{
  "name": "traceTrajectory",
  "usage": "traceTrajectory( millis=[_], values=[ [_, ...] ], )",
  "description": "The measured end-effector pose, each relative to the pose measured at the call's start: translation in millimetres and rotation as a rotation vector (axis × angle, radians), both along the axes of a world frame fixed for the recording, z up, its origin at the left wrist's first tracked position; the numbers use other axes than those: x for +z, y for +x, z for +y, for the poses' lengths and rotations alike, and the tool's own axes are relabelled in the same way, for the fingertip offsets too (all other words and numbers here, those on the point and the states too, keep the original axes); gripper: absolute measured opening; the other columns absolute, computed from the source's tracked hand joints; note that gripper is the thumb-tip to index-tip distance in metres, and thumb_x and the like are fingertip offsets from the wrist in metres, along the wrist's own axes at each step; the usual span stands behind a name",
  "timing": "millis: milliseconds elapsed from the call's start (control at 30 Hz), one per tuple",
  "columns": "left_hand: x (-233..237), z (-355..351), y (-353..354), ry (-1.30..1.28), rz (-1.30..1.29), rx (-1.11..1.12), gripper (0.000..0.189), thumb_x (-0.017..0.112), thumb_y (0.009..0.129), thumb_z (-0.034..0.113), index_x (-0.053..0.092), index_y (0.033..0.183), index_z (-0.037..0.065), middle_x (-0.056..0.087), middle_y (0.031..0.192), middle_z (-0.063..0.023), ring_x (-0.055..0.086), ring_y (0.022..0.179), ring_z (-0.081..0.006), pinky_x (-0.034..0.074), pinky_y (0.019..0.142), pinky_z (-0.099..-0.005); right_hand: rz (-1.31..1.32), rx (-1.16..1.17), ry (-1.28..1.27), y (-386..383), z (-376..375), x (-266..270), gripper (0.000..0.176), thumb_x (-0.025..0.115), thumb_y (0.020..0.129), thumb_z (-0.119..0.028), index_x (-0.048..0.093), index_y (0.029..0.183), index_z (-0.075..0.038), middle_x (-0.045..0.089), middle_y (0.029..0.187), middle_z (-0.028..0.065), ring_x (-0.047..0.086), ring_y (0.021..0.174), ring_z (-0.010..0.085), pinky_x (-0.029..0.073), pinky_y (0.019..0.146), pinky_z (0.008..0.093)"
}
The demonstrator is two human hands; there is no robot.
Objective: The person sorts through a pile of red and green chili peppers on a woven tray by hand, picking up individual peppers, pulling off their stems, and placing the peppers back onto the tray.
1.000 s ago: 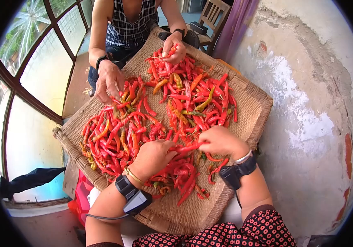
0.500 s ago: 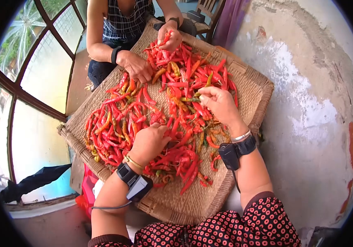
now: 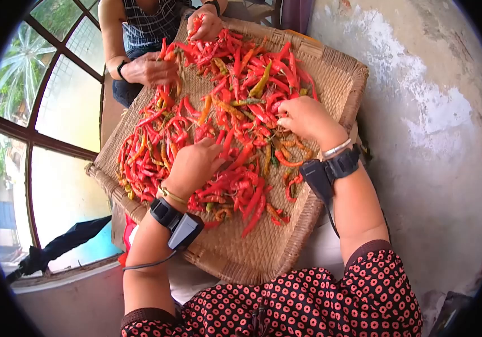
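Observation:
Red chili peppers [image 3: 246,194], some of them orange or green, lie heaped on a woven tray [image 3: 241,255]. My left hand [image 3: 193,168] is over the near left part of the heap, its thumb and fingers apart; nothing shows in it, though the peppers partly hide the fingertips. On the right side, my right hand [image 3: 307,119] has its thumb and fingers pinched together at a red chili pepper [image 3: 274,102]. A yellow-green chili pepper [image 3: 260,81] lies on the heap beyond that hand.
Across the tray, another person's hand [image 3: 152,70] is at the far left of the heap, and their other hand [image 3: 204,25] holds red peppers. A rough wall [image 3: 421,168] stands to the right. Windows [image 3: 64,174] and a dark folded umbrella [image 3: 64,244] are on the left.
The view has tilted down. My right hand has shifted nearer me over the tray, and the yellow-green pepper now lies apart from its fingertips. The other person's left-side hand has lifted several peppers.

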State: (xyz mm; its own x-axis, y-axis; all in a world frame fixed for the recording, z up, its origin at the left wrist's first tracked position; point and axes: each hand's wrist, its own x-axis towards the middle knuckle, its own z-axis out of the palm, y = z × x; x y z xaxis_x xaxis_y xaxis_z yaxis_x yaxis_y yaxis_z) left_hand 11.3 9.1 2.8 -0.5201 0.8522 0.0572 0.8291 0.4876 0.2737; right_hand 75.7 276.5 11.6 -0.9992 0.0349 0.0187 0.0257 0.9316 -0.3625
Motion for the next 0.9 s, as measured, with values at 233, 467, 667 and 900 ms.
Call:
traceTrajectory(
  millis=[233,467,667,900],
  values=[
    [-5.0,77.3,69.5,-0.274,0.108,-0.26,0.015,0.058,0.07,0.017,0.061,0.082,0.008,0.058,0.082,-0.0093,0.059,0.076,-0.0271,0.051,0.062,-0.036,0.049,0.007,-0.081,-1.5,0.2,-18.5,0.018,0.061,0.073,-0.022,0.061,0.079,-0.005,0.06,0.075,0.0161,0.059,0.073,0.033,0.046,0.064,0.0417],
    [-66.4,116.2,95.8,0.053,0.007,-0.355,0.064,0.068,0.057,0.024,0.053,0.118,0.014,0.038,0.125,-0.0122,0.034,0.115,-0.0338,0.03,0.097,-0.0538,0.017,-0.026,-0.066,-3.9,-16.8,8.3,0.021,0.061,0.074,-0.025,0.06,0.081,-0.005,0.061,0.081,0.0169,0.059,0.08,0.0357,0.046,0.07,0.0458],
    [-63.7,128.0,94.6,-0.068,-0.076,-0.28,0.046,0.061,0.068,0.023,0.054,0.112,0.011,0.049,0.113,-0.0101,0.046,0.103,-0.0267,0.038,0.088,-0.0463,-0.051,0.099,-0.032,-11.1,-27.3,9.3,0.02,0.064,0.074,-0.021,0.06,0.083,-0.004,0.062,0.083,0.0163,0.059,0.081,0.0339,0.047,0.071,0.0445],
    [-52.5,107.8,78.8,0.028,-0.058,-0.236,0.033,0.059,0.069,0.018,0.053,0.1,0.009,0.056,0.094,-0.0078,0.055,0.091,-0.025,0.046,0.078,-0.0385,0.003,0.082,-0.037,-5.6,-24.3,4.5,0.019,0.063,0.074,-0.02,0.059,0.084,-0.004,0.061,0.081,0.0159,0.059,0.082,0.034,0.047,0.071,0.0444]
  ],
)
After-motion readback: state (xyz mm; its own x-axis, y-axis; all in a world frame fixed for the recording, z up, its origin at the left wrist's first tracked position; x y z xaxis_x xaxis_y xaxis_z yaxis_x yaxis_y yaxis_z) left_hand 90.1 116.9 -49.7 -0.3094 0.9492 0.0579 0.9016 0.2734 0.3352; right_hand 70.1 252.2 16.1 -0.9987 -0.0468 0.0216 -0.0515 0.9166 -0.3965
